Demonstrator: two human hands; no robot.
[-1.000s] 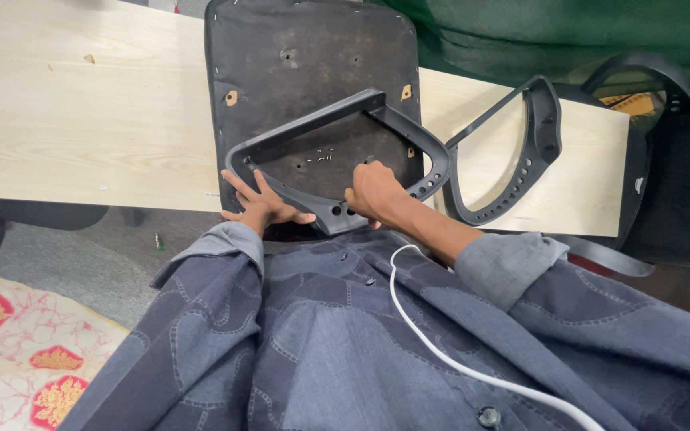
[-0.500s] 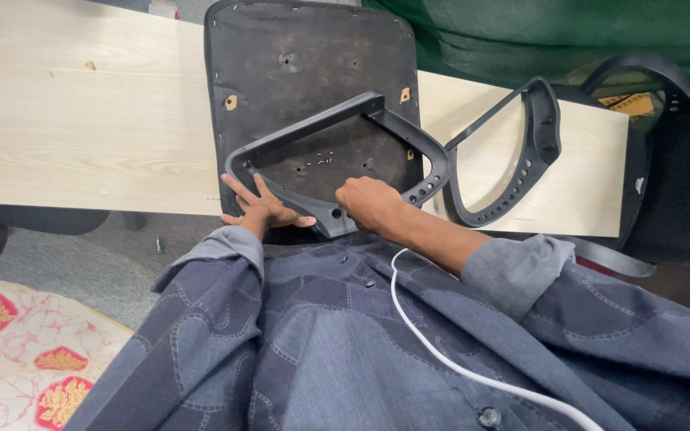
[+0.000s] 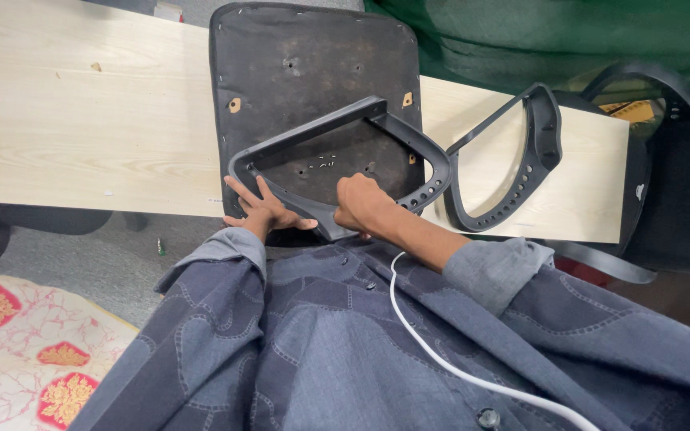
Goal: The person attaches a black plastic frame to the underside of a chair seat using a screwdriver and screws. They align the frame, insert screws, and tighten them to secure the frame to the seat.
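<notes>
An upturned dark chair seat lies on a light wooden table. A grey plastic armrest frame rests on the seat's underside. My left hand lies flat with fingers spread on the frame's near left corner. My right hand is closed around the frame's near bar. Small screws lie loose on the seat inside the frame.
A second grey armrest frame lies on the table to the right of the seat. A black chair part stands at the far right. A white cable hangs over my blue shirt. A patterned mat covers the floor at lower left.
My right hand has slid left along the near bar of the frame. The left hand and the frame have stayed put.
</notes>
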